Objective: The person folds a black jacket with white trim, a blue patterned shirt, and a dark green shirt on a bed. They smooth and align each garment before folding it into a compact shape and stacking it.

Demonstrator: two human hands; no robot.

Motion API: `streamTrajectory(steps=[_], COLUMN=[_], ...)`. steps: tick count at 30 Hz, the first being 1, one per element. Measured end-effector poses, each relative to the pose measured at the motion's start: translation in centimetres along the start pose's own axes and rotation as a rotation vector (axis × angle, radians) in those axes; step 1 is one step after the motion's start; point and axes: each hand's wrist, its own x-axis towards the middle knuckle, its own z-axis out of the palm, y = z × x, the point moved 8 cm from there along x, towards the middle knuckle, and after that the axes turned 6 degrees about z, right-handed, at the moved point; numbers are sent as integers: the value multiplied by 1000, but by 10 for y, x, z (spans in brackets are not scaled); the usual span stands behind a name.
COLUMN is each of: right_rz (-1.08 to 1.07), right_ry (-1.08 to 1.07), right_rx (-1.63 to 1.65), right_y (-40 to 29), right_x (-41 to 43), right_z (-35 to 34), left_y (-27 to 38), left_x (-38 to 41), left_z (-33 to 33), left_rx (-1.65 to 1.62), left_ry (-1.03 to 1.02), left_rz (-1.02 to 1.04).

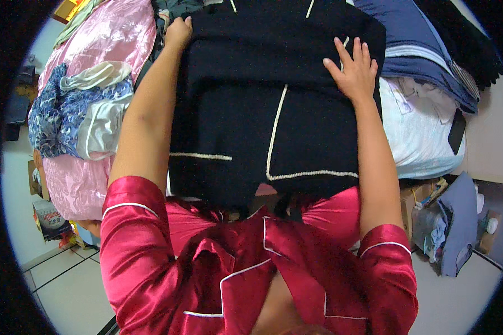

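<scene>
A black knitted garment (243, 113) with cream braided trim lies spread out before me, its near edge reaching my lap. At its upper left edge is my left hand (179, 32), fingers curled against the cloth; whether it pinches the fabric is unclear. My right hand (355, 69) rests flat with spread fingers on the garment's upper right part, partly over a short strip of the trim. A fold or raised layer crosses the black cloth between the two hands.
Pink satiny fabric (109, 33) and blue patterned cloth (75, 96) are piled at left. Navy garments (406, 29) and a light blue cloth (419, 142) lie at right. Below on the right stand a cardboard box (407, 211) and a grey-blue cloth item (459, 226).
</scene>
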Motion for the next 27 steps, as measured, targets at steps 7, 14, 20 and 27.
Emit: streamTrajectory(steps=[7,14,20,27], right_rz=[-16,15,371,898], right_ry=[123,144,-1,-51], right_rx=[89,286,348,992], right_y=[4,7,16,91], right_x=[5,-26,-157,-247], right_z=[0,-21,-99,-66], left_y=[-27,-2,-3,20], left_x=[-54,-208,-363,-391], left_z=[0,-63,-110,-111], left_rx=[-732,-851,-1601,-1663], left_ry=[-171,-309,-536,-446], left_rz=[-190,-130,-560,-820])
